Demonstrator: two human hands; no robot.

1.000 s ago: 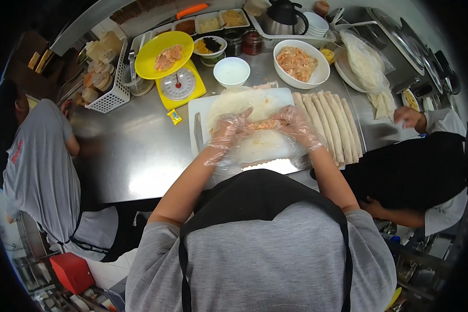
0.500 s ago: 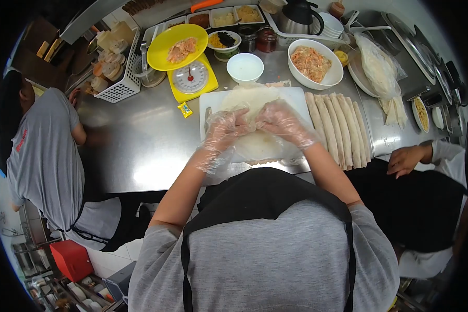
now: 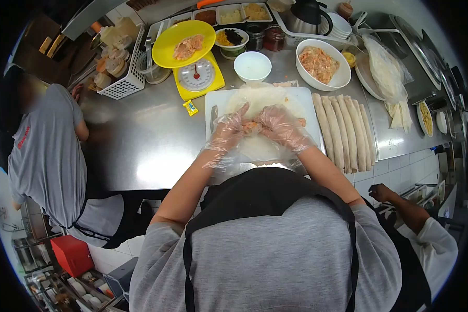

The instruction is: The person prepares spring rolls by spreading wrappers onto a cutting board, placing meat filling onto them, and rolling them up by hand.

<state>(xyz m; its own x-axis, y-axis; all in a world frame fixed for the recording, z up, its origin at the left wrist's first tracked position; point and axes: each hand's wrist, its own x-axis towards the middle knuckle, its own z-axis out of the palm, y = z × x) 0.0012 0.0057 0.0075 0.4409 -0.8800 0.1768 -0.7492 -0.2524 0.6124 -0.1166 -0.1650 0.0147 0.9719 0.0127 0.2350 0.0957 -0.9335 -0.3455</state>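
Both my hands wear clear, loose plastic gloves and work over a white cutting board [image 3: 211,94]. Thin, pale wrapper sheets [image 3: 260,148] lie on the board, partly under my hands. Between my fingers shows a strip of orange-pink minced filling [image 3: 251,125], and a bit of it pokes out past my right hand. My left hand [image 3: 228,129] has its fingers closed on the filling's left part. Curled over the same strip from the other side is my right hand [image 3: 286,127]; its fingertips are partly hidden.
Right of the board lie several long pale rolls [image 3: 343,135]. Behind stand a white bowl of filling [image 3: 323,65], a small white bowl [image 3: 252,66] and a yellow scale [image 3: 196,75] carrying a yellow plate [image 3: 164,44]. One person [image 3: 47,156] stands left, another's arm [image 3: 408,210] is right.
Orange filling now shows between my hands, where only pale wrapper was visible before. The person on the right has moved back from the counter edge. The view has shifted slightly.
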